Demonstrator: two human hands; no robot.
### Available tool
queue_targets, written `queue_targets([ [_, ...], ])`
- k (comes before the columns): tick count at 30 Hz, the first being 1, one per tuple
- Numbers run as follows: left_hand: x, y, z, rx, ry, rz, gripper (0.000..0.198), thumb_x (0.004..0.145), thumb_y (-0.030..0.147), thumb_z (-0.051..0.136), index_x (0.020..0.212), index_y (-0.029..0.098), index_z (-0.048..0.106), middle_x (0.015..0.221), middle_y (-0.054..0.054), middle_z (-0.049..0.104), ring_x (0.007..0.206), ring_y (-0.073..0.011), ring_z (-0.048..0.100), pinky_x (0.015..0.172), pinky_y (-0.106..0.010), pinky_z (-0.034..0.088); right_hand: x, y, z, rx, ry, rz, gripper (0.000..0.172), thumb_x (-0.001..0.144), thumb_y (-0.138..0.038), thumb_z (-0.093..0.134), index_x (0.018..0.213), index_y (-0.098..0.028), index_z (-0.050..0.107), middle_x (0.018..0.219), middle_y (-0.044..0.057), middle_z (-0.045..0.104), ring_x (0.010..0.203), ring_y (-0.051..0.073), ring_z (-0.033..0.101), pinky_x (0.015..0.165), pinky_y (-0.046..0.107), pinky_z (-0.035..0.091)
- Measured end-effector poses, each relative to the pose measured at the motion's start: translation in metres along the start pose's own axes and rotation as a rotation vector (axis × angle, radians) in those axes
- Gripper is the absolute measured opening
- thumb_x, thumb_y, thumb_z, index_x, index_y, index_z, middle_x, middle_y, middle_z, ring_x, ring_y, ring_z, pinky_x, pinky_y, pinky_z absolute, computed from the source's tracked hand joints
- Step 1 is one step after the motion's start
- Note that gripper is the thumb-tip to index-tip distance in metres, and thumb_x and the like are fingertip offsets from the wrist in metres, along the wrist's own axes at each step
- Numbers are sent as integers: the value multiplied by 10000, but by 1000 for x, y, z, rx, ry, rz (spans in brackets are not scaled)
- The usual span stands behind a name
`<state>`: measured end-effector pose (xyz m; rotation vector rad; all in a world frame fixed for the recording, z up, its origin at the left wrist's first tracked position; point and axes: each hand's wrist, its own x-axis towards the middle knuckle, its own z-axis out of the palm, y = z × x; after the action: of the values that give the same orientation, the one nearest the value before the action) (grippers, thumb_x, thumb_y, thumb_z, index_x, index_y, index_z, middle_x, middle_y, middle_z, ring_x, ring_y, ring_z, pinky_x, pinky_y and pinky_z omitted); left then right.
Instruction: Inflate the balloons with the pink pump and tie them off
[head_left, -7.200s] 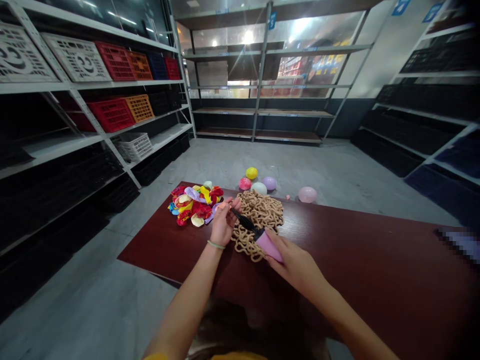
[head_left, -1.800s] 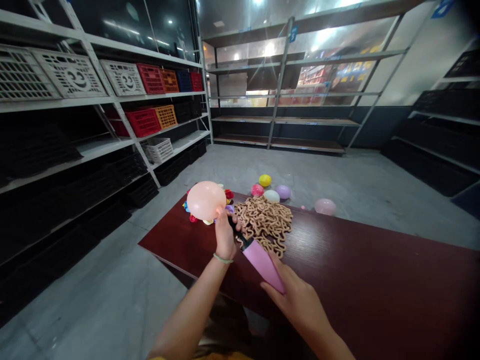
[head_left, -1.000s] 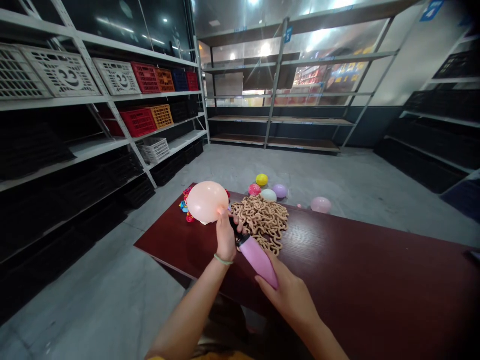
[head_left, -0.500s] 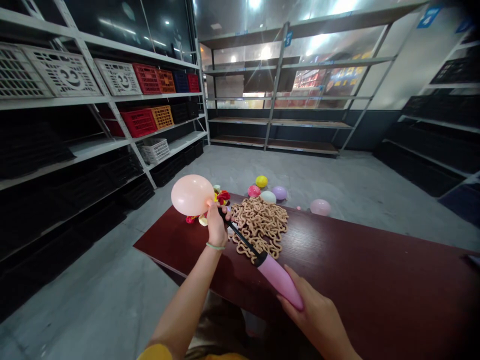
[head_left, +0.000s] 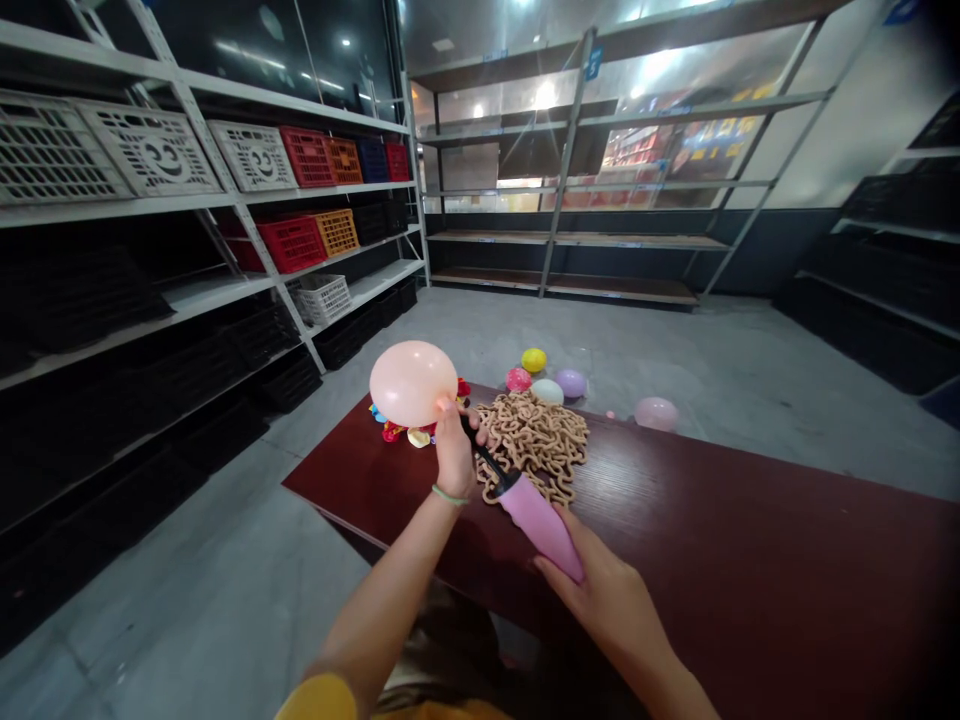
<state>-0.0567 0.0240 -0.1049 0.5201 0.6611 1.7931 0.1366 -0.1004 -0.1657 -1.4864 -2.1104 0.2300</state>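
Note:
A swollen peach balloon (head_left: 412, 382) sits at the nozzle end of a pink balloon pump (head_left: 541, 525). My left hand (head_left: 455, 450) is closed around the balloon's neck and the black front end of the pump, hiding the nozzle. Around the pink barrel my right hand (head_left: 604, 580) is wrapped. Part of the black rod shows between the barrel and my left hand. Behind them, a heap of tan wavy cord-like pieces (head_left: 536, 440) lies on the dark red table (head_left: 712, 530). Small uninflated balloons (head_left: 420, 437) lie partly hidden under the peach balloon.
Beyond the table's far edge, yellow (head_left: 534, 360), purple (head_left: 571, 383) and pale pink (head_left: 657, 413) balloons rest on the floor with others. Shelving with crates (head_left: 307, 157) stands at left, and a metal rack (head_left: 570, 150) stands at the back.
The pump has shortened: its pink barrel has moved toward my left hand, and less rod shows. The peach balloon looks slightly bigger. The whole view has shifted a little.

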Motion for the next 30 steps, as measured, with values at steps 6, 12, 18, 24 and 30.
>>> queue_targets([
  [6, 27, 24, -3, -11, 52, 48, 362, 914, 539, 573, 812, 210, 461, 588, 56, 450, 399, -69, 405, 420, -191, 403, -29, 31, -14, -39, 51, -92, 557, 931, -399, 576, 1453, -250, 451, 1275, 78, 691, 1067, 251, 715, 852, 353, 604],
  [12, 28, 30, -5, 6, 40, 89, 355, 927, 526, 562, 804, 206, 467, 605, 54, 445, 406, -65, 383, 412, -194, 397, -24, 23, -21, -92, 42, -82, 509, 924, -426, 575, 1381, -213, 507, 1234, 90, 711, 1024, 266, 730, 799, 371, 614],
  [18, 6, 9, -1, -3, 19, 35, 396, 912, 578, 554, 803, 211, 453, 605, 55, 439, 413, -59, 382, 420, -177, 391, 12, -11, -12, -15, -36, 64, 473, 919, -421, 568, 1354, -238, 544, 1219, 88, 721, 963, 296, 747, 734, 370, 607],
  [24, -13, -9, -3, 44, -46, -79, 400, 895, 583, 575, 814, 213, 444, 621, 61, 439, 409, -54, 380, 420, -174, 386, 21, -28, -1, 99, -68, 102, 494, 933, -395, 559, 1406, -266, 494, 1245, 75, 711, 1004, 303, 736, 752, 363, 594],
  [30, 2, 12, -5, 15, 7, -55, 357, 930, 534, 546, 813, 212, 445, 607, 59, 429, 411, -63, 385, 423, -185, 390, -15, 4, -11, 46, -77, 7, 528, 939, -438, 551, 1413, -215, 488, 1335, 97, 658, 1133, 263, 688, 869, 345, 588],
])
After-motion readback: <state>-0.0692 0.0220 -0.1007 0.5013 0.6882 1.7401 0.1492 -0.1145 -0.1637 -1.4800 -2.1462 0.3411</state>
